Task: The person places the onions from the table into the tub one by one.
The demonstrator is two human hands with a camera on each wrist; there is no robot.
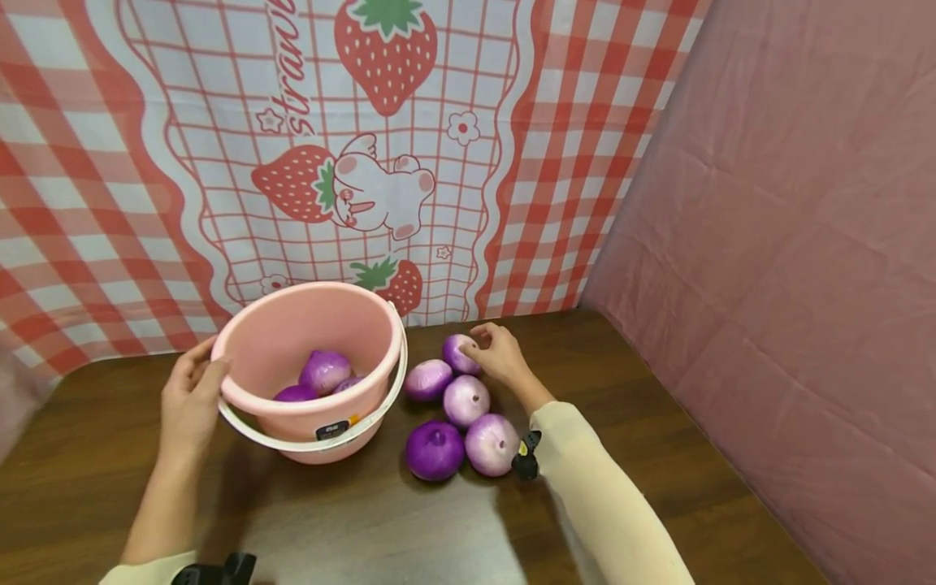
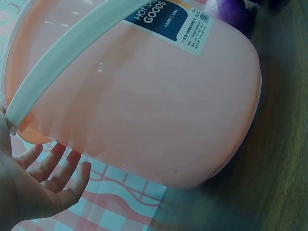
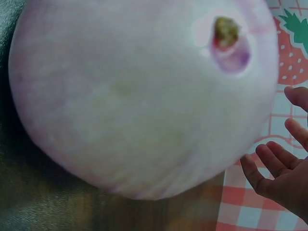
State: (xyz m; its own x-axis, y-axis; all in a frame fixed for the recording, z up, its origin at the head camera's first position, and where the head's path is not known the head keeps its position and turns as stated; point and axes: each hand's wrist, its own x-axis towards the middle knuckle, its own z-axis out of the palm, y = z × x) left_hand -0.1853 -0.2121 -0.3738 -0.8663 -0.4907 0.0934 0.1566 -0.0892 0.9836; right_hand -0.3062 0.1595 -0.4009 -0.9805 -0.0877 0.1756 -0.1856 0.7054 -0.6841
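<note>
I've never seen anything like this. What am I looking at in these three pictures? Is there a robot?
No robot: a person is working bare-handed. The wide picture looks forward and down from the person's head; the other two come from the left and right wrists, so nearby things look huge. On the table lie five onions, with a pink bucket to their left; at least three more onions are inside it. The left hand holds the bucket at its left side. The right hand is at the farthest onion; whether its grip is closed, I can't tell. Behind hangs a strawberry-patterned cloth.
</note>
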